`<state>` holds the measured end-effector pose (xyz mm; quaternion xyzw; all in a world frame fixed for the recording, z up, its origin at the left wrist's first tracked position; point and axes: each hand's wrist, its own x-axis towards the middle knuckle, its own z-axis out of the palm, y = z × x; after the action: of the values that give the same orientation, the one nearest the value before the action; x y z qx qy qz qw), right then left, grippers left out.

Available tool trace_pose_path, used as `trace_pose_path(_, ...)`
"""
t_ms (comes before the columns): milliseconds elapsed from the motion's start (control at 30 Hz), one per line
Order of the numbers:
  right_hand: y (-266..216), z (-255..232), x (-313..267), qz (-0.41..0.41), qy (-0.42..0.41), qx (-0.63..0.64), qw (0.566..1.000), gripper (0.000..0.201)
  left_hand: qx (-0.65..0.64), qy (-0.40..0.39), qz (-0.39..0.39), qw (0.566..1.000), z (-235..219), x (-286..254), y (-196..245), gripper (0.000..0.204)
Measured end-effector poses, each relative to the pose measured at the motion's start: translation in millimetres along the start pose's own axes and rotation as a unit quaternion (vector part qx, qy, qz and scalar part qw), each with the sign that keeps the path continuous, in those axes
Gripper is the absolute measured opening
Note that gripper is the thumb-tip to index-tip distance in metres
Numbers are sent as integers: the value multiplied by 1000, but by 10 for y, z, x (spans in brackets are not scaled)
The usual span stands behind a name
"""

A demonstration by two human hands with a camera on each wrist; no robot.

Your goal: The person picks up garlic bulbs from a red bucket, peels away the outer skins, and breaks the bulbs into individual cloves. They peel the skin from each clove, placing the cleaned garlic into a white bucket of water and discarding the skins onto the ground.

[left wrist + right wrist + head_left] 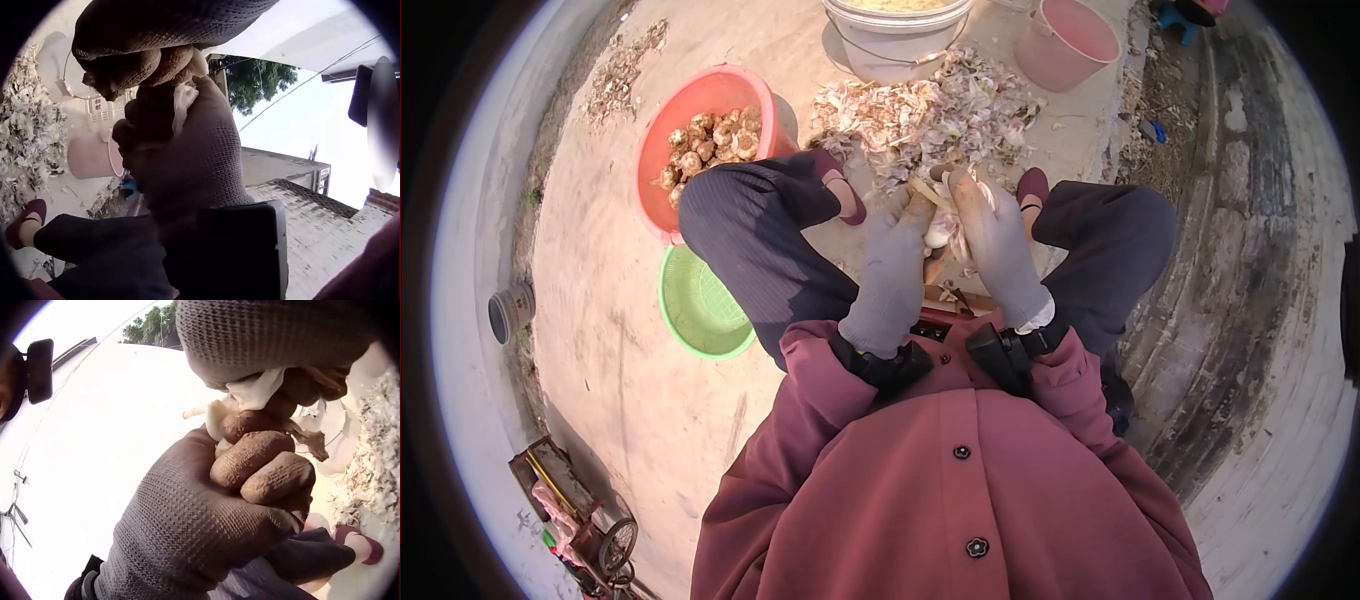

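Both hands wear grey knit gloves with soiled, brownish fingers and meet in front of the seated person's lap. A garlic bulb (pixel 941 232), white with purplish streaks and papery skin, sits between them. The left hand (pixel 897 250) grips it from the left, fingers curled. From the other side the right hand (pixel 997 238) holds it, its curled fingers (pixel 253 456) showing closely in the right wrist view. White garlic (pixel 215 420) and loose skin (pixel 257 391) poke out between the gloves there. Most of the bulb is hidden by the fingers.
A heap of garlic skins (pixel 930 115) lies beyond the feet. Behind it stand a white bucket (pixel 890 45) and a pink bucket (pixel 1068 45). To the left are a red basin (pixel 652 150) of garlic bulbs (pixel 712 145) and a green basket (pixel 700 310).
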<state>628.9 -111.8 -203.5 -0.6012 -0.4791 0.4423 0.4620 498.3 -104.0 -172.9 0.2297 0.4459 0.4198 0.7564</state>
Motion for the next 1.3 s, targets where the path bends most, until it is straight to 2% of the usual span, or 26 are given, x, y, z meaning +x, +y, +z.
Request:
trace_pose_path(33,-35,10,-2,0,-1,0,1000,32,22,13,8,1000,-9,7,3,21)
trace_pose_path(100,-103,28,-61,-143,94,-60,983,34,1,35,16,999,-21,11,3,21)
trace_pose_path(133,-213,21,-130,-142,93,-61,984,34,-19,57,24,998,-30,12,4,21)
trace_pose_path(200,-462,13,-290,-35,167,-120,978,35,-9,48,30,998,-65,35,6,20)
trace_pose_path(233,-477,24,-329,-34,167,-119,978,35,3,37,35,999,-81,52,-6,19)
trace_pose_path(267,-487,35,-371,-74,118,-137,981,33,4,38,32,999,-95,69,-55,19)
trace_pose_path(333,-503,55,-402,-156,23,-173,972,32,3,29,85,996,-80,116,-128,19)
trace_pose_path(400,-476,80,-373,-140,32,-193,971,31,22,38,72,996,-65,129,-106,19)
trace_pose_path(467,-463,85,-351,-182,21,-232,955,31,43,49,60,996,-72,163,-109,20)
trace_pose_path(533,-441,145,-359,-168,31,-216,961,29,28,51,125,990,-114,218,-230,20)
trace_pose_path(567,-429,155,-353,-156,43,-200,966,28,28,49,125,991,-115,245,-282,20)
trace_pose_path(633,-395,141,-349,-144,41,-200,968,27,24,73,119,990,-97,264,-319,19)
trace_pose_path(800,-359,137,-358,-106,54,-200,973,25,58,60,93,992,-132,245,-348,19)
trace_pose_path(933,-323,121,-347,-133,68,-193,970,23,70,34,79,994,-141,224,-311,16)
trace_pose_path(1067,-350,107,-374,-126,75,-144,979,20,66,55,63,994,-11,133,-233,14)
trace_pose_path(1133,-331,90,-365,-130,82,-151,976,19,53,51,30,997,55,87,-182,15)
trace_pose_path(1233,-262,87,-327,-144,98,-155,972,19,72,62,71,993,81,82,-242,17)
trace_pose_path(1300,-236,83,-308,-153,109,-152,970,20,81,57,57,993,93,53,-208,17)
